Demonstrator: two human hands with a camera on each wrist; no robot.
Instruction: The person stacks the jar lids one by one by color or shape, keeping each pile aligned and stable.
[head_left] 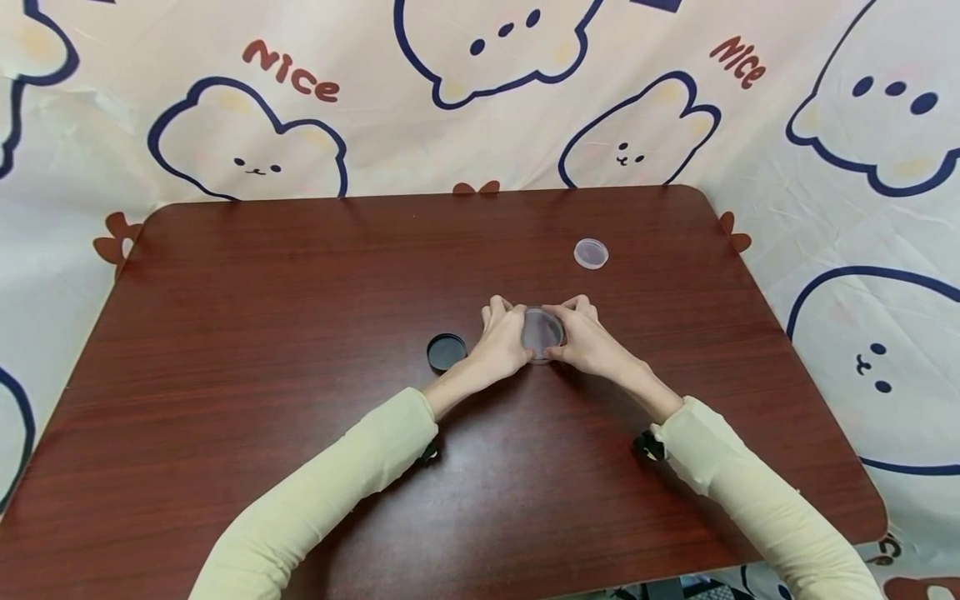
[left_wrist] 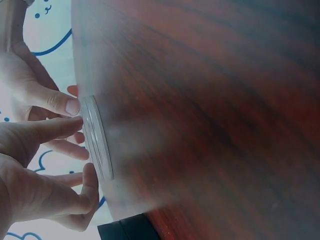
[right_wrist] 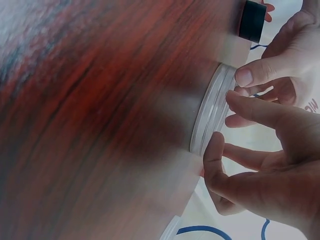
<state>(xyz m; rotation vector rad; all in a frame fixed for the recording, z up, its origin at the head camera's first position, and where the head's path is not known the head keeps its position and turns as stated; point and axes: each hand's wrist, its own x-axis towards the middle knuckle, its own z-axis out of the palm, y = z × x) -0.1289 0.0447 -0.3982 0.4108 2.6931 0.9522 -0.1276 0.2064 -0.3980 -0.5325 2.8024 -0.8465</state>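
Observation:
A clear round petri dish [head_left: 542, 335] lies flat on the table between both hands. My left hand [head_left: 504, 340] grips its left side with curled fingers and thumb at the rim. On the opposite side my right hand [head_left: 588, 337] holds the rim between thumb and fingers. Seen edge-on in the left wrist view, the dish [left_wrist: 97, 137] shows layered rims, and the fingertips of both hands touch it. The right wrist view shows the same dish [right_wrist: 212, 110] with fingertips along its edge. Part of its rim is hidden behind the fingers.
A black round shallow container [head_left: 446, 352] sits just left of the left hand, near the forearm. Farther back on the right lies another clear round dish or lid [head_left: 591, 253]. The brown wooden table [head_left: 300, 275] meets a patterned cloth [head_left: 405, 158] at its back and sides.

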